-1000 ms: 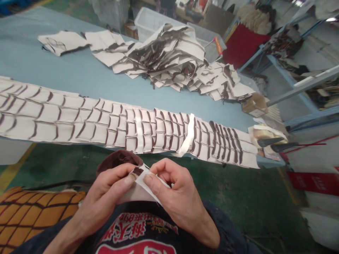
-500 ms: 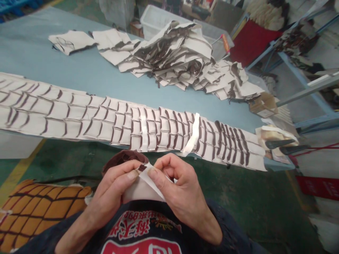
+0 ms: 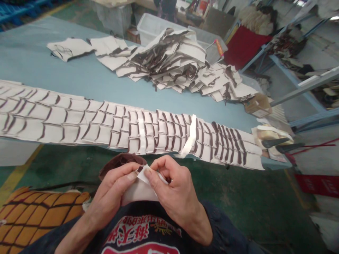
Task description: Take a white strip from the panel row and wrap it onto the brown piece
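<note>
Close to the person's chest, below the bench (image 3: 79,76) edge, both hands meet over one small pale piece (image 3: 139,190) with a dark fur edge. The left hand (image 3: 113,197) pinches its upper corner between thumb and forefinger. The right hand (image 3: 173,192) pinches a thin white strip (image 3: 148,178) at that same corner, its other fingers curled in.

The piece looks light, thin and limp, likely to fold or slip unless held at the edge. Its corner, where both thumbs press, seems the natural place to grip. The strip looks like tape, flimsy and probably sticky.

One long band (image 3: 127,128) of many small pieces, joined side by side, runs along the near bench edge. Two white strips cross it: one flat (image 3: 142,135), one partly lifted (image 3: 191,135). One loose heap (image 3: 180,63) of similar pieces sits farther back, too many to count, with a few flat pieces to its left.

Beside the band's right end lie dark-bladed tools (image 3: 275,143), probably scissors. Two clear bins (image 3: 156,24) stand behind the heap. An orange checked cushion (image 3: 34,215) shows lower left.
</note>
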Motion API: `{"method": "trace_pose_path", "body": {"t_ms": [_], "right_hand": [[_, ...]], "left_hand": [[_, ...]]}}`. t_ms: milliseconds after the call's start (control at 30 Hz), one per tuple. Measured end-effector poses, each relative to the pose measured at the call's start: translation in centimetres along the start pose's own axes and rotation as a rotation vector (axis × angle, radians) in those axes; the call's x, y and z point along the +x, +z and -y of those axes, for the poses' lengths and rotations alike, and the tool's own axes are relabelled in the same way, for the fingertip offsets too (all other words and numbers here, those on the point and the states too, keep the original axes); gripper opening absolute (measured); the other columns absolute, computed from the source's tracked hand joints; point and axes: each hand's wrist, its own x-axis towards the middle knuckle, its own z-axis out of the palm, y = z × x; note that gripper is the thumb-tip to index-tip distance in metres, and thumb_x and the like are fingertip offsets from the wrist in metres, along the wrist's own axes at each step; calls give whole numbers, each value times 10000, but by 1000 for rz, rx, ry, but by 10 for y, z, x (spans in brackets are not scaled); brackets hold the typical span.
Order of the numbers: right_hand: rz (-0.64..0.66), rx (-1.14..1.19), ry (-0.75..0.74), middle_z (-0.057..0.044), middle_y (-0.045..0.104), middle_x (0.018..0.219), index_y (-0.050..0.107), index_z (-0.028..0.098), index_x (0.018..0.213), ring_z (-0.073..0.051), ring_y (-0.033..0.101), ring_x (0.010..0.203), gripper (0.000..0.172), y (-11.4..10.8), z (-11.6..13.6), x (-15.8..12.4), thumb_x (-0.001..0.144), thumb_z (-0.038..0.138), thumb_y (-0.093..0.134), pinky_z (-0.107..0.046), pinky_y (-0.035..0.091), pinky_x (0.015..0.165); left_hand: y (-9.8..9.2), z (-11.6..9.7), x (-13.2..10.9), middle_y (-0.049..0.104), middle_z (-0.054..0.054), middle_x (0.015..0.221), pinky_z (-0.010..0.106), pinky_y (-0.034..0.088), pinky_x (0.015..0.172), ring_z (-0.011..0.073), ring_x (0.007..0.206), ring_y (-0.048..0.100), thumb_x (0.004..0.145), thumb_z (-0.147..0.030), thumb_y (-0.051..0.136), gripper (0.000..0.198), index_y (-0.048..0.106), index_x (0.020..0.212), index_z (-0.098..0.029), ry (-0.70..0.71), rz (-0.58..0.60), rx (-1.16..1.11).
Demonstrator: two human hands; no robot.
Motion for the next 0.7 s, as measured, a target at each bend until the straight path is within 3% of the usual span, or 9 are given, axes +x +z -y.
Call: {"method": "trace_pose_path", "body": {"t_ms": [133,367,567,700], "right_hand": [[-34,-30,-49,73,525,563,701,245,873,-113,429,481,267,1,-1,1,984,487,700,-268,275,510],[15,-9,43,73,545,566,657,253,857,-121,443,501,326,3,-2,7,965,559,688,-268,295,535],[-4,-8,89,67,565,566,636,257,842,-125,465,500,333,10,-5,9,947,570,680,-268,302,539],[-61,-21,55,74,543,554,626,257,827,-118,446,492,307,16,-5,7,939,538,682,-266,298,533]], "left_hand": [[0,0,2,681,-9,716,186,434,505,143,608,559,967,-555,838,365,824,856,-208,-35,-28,-24],[-3,9,7,709,3,726,202,441,513,155,615,562,962,-597,823,395,827,891,-208,-22,-14,-18],[-4,11,7,723,12,723,213,438,533,154,625,573,982,-524,782,354,826,841,-201,59,-73,57],[1,2,7,732,10,731,223,462,554,159,640,588,924,-495,823,309,840,827,-202,186,-91,160]]}}
